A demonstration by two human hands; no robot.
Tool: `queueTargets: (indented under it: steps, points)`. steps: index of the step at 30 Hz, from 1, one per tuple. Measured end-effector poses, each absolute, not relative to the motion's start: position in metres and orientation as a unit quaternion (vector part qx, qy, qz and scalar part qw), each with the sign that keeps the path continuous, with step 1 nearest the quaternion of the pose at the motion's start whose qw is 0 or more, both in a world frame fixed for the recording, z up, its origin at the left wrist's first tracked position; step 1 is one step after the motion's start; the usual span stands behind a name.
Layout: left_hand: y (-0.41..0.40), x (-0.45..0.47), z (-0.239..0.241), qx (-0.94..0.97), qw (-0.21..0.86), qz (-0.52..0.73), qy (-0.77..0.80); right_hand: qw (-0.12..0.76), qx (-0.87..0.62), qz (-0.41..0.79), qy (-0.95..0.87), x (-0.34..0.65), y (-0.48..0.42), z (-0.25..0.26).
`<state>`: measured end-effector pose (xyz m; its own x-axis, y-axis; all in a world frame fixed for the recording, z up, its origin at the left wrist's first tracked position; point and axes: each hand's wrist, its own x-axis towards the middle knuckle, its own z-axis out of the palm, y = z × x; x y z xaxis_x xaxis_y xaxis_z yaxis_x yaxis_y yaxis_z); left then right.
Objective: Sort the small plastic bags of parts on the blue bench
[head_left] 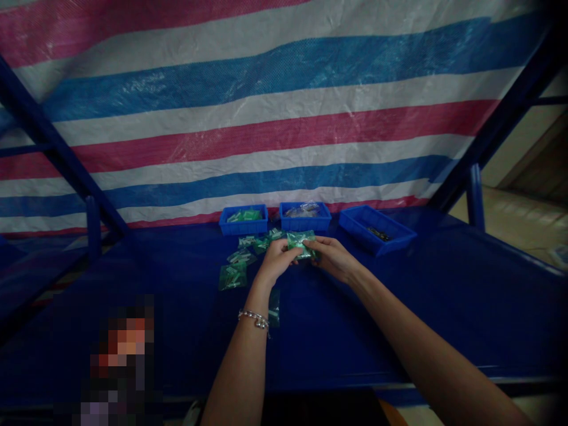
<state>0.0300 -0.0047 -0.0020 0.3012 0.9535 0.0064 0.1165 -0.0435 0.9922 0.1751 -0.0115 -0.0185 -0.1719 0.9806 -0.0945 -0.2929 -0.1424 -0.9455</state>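
Between my two hands is a small green-tinted plastic bag [302, 241] with pale pieces showing through it. My left hand [279, 258] pinches its left side, thumb on top. On the right edge, the fingers and thumb of my right hand [331, 255] are closed. Several similar filled bags [233, 276] lie on the blue table left of my hands. Another small bag [274, 307] rests partly behind my left wrist, and what is in it is hard to make out.
Along the back stand a blue bin [244, 228] with green bags, a second blue bin [305, 223] with clear bags, and a tilted blue bin [377, 236] with small dark pieces. A striped sheet [275, 130] hangs behind the blue table [337, 343]. Blue posts flank both sides.
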Motion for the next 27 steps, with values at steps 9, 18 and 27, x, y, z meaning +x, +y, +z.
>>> queueTargets:
  steps: [9,18,27]
  points:
    - [-0.0053,0.0299,-0.0032,0.611,0.524,0.374,0.46,0.521,-0.403,0.621,-0.424,0.1754,-0.0108,-0.0194]
    - [-0.0054,0.0288,-0.0046,0.596,0.533,0.361,0.48,0.488,-0.416,0.627,-0.442,0.1744,-0.0134,-0.0175]
    - [-0.0049,0.0284,-0.0056,0.564,0.547,0.4,0.472,0.478,-0.413,0.638,-0.439,0.1717,-0.0156,-0.0136]
